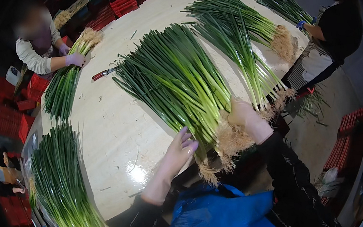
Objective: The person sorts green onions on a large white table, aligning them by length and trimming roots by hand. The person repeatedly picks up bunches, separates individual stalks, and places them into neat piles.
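A large pile of green onions [177,76] lies in front of me, dark leaves pointing away and fibrous roots [233,137] hanging over the near table edge. My right hand [246,117], in a pale glove, grips the pile's right side just above the roots; some of its fingers are hidden. At the left side, my left hand [180,147], gloved too, has its fingers apart beside the lower stems, with nothing grasped. A few stalks there hang lower than the others. Beyond the leaf tips lies a knife with a red handle [100,75].
More green onions lie on the pale table [111,149]: a left bundle [62,182], a loose group [242,55] and a far-right bundle [251,19]. Co-workers handle bundles at far left [74,58] and far right [308,26]. Red crates [122,3] stand around the table.
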A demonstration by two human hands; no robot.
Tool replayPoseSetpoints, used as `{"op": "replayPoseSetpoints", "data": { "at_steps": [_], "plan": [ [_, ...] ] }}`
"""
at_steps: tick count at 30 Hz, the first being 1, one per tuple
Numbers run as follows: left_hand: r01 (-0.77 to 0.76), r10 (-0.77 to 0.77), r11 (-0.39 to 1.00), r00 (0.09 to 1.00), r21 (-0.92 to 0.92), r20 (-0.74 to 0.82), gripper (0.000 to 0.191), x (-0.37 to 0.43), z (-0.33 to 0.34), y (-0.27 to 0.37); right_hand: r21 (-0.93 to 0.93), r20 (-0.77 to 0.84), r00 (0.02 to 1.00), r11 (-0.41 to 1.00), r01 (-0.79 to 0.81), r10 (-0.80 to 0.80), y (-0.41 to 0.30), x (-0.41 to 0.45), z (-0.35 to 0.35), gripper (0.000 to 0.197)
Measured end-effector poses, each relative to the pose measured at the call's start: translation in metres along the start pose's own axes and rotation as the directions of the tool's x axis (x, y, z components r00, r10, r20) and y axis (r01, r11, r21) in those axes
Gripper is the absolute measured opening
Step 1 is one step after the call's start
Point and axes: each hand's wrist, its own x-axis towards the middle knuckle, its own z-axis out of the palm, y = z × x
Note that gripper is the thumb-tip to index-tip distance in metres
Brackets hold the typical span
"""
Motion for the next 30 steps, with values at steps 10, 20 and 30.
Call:
{"op": "replayPoseSetpoints", "data": {
  "at_steps": [10, 20, 30],
  "plan": [
    [0.226, -0.138, 0.770, 0.972, -0.596, 0.191, 0.064, 0.095, 0.039, -0.007, -0.006, -0.210, 0.946, 0.968, 0.252, -0.247, -0.055, -0.057, 0.022, 0.090],
    [0.400, -0.339, 0.119, 0.877, -0.909, 0.341, 0.040, -0.018, -0.017, 0.034, 0.495, -0.183, 0.758, 0.608, 0.621, -0.626, -0.116, -0.131, 0.016, 0.070],
    [0.154, -0.010, 0.680, 0.980, -0.717, 0.200, 0.063, 0.005, -0.023, 0.003, 0.966, -0.085, 0.959, 0.215, 0.146, -0.270, -0.066, -0.057, 0.075, 0.073]
  ]
}}
